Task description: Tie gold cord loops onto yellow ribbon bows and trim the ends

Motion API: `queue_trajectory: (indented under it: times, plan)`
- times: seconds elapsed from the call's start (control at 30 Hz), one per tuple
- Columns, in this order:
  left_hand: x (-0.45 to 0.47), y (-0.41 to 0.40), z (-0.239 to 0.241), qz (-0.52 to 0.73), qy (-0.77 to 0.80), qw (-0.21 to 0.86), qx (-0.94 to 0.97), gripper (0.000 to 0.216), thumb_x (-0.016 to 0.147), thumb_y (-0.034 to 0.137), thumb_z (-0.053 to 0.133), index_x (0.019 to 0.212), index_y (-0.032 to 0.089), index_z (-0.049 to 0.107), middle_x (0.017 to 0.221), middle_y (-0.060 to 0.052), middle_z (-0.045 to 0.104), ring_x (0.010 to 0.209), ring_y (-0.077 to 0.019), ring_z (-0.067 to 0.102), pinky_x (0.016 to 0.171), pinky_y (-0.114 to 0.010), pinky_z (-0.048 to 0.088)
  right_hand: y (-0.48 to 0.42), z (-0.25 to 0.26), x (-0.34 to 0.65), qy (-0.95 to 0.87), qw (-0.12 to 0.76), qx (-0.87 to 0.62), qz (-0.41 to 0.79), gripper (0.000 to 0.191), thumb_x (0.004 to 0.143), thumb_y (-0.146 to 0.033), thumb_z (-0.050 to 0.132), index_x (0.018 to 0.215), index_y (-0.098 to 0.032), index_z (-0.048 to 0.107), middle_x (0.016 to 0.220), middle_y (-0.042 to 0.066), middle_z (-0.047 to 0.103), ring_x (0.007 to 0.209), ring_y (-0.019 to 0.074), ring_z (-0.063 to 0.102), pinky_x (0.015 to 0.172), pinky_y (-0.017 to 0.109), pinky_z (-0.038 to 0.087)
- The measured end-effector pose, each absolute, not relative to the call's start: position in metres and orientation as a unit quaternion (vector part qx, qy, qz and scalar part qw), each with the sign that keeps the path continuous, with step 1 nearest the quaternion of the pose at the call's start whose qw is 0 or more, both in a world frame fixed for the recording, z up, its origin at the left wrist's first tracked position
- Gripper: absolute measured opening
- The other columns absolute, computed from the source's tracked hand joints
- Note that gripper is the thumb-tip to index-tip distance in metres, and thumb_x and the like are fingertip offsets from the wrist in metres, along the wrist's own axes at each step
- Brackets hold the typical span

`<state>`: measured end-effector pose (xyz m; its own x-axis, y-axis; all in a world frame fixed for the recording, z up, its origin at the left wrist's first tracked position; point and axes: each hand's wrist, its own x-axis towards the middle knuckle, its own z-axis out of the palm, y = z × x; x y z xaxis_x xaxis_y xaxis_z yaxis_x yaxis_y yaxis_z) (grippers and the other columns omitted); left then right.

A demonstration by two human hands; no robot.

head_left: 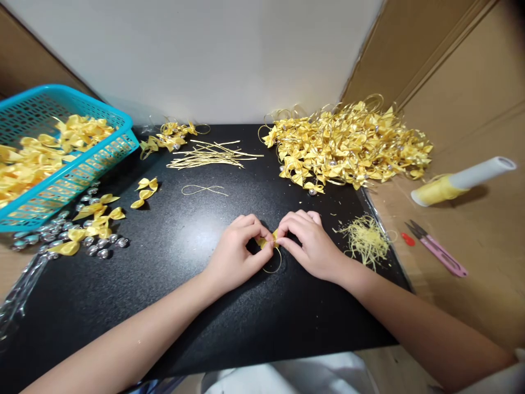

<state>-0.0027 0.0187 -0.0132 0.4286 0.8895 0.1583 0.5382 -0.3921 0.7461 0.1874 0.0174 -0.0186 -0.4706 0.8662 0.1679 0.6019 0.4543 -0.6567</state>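
Both hands meet over the middle of the black table [164, 306]. My left hand [241, 249] pinches a yellow ribbon bow [262, 241] between thumb and fingers. My right hand [305, 241] is closed at the bow's other side, its fingertips at a thin gold cord. Below the fingertips hangs a loop of that gold cord [280, 264]. Most of the bow is hidden by the fingers. A single twisted gold cord [200, 190] lies beyond my left hand, with a bundle of cut gold cords [213, 156] farther back.
At left stands a turquoise basket [74, 174] of yellow bows, with silver bells [92, 250] and loose bows [98, 210] beside it. A heap of belled bows [340, 145] fills the back right. Cord scraps [369, 241], pink snips [438, 251] and a white tube [484, 171] are at right.
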Motion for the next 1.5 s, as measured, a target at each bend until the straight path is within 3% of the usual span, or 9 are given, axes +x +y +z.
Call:
queue_trajectory:
  times: [0.4,0.6,1.03,1.5]
  plan:
    - [-0.0014,0.0198,-0.0138,0.288,0.46,0.317,0.778,0.009,0.08,0.015,0.06,0.074,0.017,0.066,0.073,0.0,0.058,0.074,-0.0155,0.053,0.072,-0.031,0.04,0.0149,-0.0181,0.1866,-0.809,0.288,-0.448,0.247,0.001,0.087,-0.022,0.061,0.088,-0.021,0.06,0.091,0.0,0.067,0.09,0.0179,0.055,0.084,0.036,0.028]
    - [-0.0015,0.0194,-0.0129,0.284,0.463,0.31,0.78,0.01,0.08,0.016,0.059,0.073,0.017,0.065,0.072,-0.001,0.058,0.074,-0.016,0.053,0.072,-0.031,0.041,0.0152,-0.0191,0.1847,-0.824,0.293,-0.446,0.19,0.012,0.09,-0.02,0.057,0.078,-0.021,0.06,0.084,-0.001,0.068,0.084,0.0171,0.055,0.082,0.037,0.026]
    - [0.0007,0.0191,-0.0094,0.297,0.477,0.329,0.759,0.012,0.079,0.015,0.058,0.068,0.018,0.062,0.071,0.0,0.061,0.072,-0.0155,0.054,0.073,-0.032,0.043,0.0133,-0.015,0.1841,-0.812,0.289,-0.465,0.202,0.01,0.091,-0.021,0.053,0.085,-0.021,0.06,0.089,0.0,0.068,0.088,0.0177,0.056,0.084,0.037,0.027]
    - [0.002,0.0179,-0.0102,0.296,0.475,0.312,0.767,0.012,0.08,0.016,0.057,0.068,0.018,0.061,0.072,-0.001,0.06,0.074,-0.0164,0.055,0.073,-0.032,0.042,0.0117,-0.0166,0.1784,-0.815,0.298,-0.469,0.165,0.012,0.088,-0.019,0.055,0.077,-0.02,0.058,0.082,-0.002,0.068,0.082,0.0163,0.057,0.082,0.037,0.026]
